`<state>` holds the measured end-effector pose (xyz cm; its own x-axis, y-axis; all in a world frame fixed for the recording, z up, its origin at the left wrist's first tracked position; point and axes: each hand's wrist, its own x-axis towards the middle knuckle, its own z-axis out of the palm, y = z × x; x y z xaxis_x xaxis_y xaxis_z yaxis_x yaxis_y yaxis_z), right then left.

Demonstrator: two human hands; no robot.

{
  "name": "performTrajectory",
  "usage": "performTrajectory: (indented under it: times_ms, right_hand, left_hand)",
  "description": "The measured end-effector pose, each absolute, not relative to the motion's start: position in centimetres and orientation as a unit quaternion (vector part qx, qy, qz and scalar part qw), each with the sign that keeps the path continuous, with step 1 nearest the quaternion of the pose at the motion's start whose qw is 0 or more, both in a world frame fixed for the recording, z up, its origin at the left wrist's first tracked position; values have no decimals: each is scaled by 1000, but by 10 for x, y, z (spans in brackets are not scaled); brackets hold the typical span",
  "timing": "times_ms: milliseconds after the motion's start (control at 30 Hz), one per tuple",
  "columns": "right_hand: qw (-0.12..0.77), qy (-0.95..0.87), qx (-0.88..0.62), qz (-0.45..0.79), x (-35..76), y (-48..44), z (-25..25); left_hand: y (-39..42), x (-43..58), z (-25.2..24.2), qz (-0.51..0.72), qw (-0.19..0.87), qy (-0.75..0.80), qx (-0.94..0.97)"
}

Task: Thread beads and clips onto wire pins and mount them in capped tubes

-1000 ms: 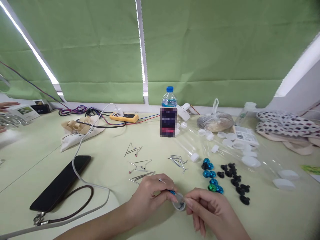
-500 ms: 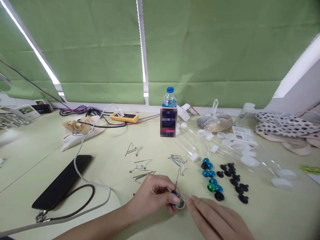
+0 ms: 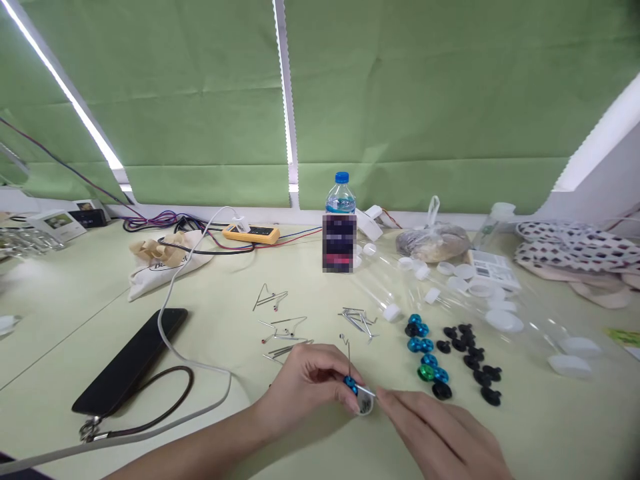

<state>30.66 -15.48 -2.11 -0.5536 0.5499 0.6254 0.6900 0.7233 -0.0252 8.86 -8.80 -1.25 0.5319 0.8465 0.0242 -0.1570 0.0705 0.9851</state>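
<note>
My left hand rests low on the counter, near its front edge. Its fingers are pinched on a blue bead, and a thin wire pin stands almost upright out of that pinch. Just under the bead sits a small white cap, touching my left fingertips.

My right hand comes in from the lower right with its fingers stretched out. The tips meet a short silver end beside the cap, but I cannot tell whether they grip it or only touch it.

I judge the step in hand to be fitting the bead and wire together over the cap. It is fine work, and any further move calls for a steady pinch and a light touch, so the wire neither bends nor slips.

More blue beads and black pieces lie to the right. Loose pins and bent wires lie just beyond my hands.
</note>
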Motion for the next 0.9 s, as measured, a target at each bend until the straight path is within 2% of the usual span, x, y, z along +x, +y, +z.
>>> performTrajectory:
  times_ms: [100,267,433,533,767,900]
  right_hand:
    - [354,-850,-389,19,302,-152,-30]
    - [459,-671,-465,351,284,-150,-27]
    - [417,-516,-517,542,277,-146,-17]
    - [410,-502,-520,557,278,-145,-17]
    - [458,-650,-468,386,284,-148,-31]
    - [495,-618,-453,409,281,-145,-31]
  left_hand:
    - [-88,88,-13,382,630,305,603]
    - [-86,86,-11,377,541,310,685]
    - [-85,83,-11,363,488,304,733]
    - [-86,82,-13,358,508,307,720]
    - [-87,87,-15,358,696,313,538]
    - [-88,92,-9,347,751,307,470]
